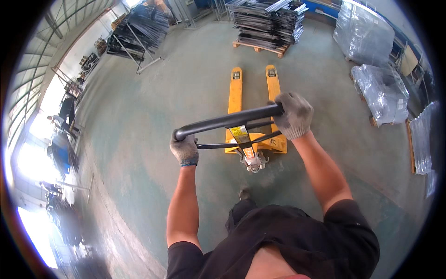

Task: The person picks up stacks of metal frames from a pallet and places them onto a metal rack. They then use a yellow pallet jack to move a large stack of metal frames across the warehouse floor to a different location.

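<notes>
A yellow pallet jack (236,95) stands on the floor ahead of me, its two bare forks pointing away. Its black loop handle (227,120) rises toward me, tilted, with the right end higher in view. My left hand (184,149), in a grey work glove, is closed round the left side of the handle. At the right end, my right hand (294,115) grips the handle in a matching glove. Both arms are stretched forward. The handle partly hides the base of the forks and the jack's body.
Dark metal parts are stacked on a wooden pallet (260,47) beyond the forks. Plastic-wrapped loads (382,93) line the right side. At the far left back, more dark metal bars (144,30) lean on a frame. Equipment and bright windows run along the left wall.
</notes>
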A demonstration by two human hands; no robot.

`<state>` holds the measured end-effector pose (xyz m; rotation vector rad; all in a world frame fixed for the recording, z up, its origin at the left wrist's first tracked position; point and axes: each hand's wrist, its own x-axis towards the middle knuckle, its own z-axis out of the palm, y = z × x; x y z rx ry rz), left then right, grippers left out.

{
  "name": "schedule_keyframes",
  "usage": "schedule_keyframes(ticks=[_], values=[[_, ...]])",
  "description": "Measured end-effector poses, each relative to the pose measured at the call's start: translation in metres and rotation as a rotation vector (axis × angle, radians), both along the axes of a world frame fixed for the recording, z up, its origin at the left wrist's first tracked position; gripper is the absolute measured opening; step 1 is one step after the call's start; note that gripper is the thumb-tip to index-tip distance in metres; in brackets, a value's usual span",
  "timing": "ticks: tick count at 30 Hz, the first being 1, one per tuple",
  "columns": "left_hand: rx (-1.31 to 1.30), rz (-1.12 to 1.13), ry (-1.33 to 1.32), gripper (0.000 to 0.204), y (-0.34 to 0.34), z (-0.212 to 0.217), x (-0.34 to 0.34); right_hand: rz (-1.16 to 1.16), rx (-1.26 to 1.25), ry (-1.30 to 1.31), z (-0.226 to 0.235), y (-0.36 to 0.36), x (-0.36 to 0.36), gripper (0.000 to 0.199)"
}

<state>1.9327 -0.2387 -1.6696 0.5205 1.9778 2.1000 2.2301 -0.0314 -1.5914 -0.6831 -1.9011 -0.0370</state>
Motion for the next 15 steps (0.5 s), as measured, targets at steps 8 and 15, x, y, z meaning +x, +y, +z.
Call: schedule_keyframes(ticks=[8, 15], values=[[-0.077, -0.176, 0.093, 0.005, 0.153, -0.035, -0.095, -0.092, -0.042, -0.012, -0.034, 0.134, -0.076, 0.026], [0.02, -0.186, 0.325, 0.008, 0.271, -0.063, -0.149, 0.017, -0.035, 0.019, -0.047, 0.33, -0.18, 0.026]])
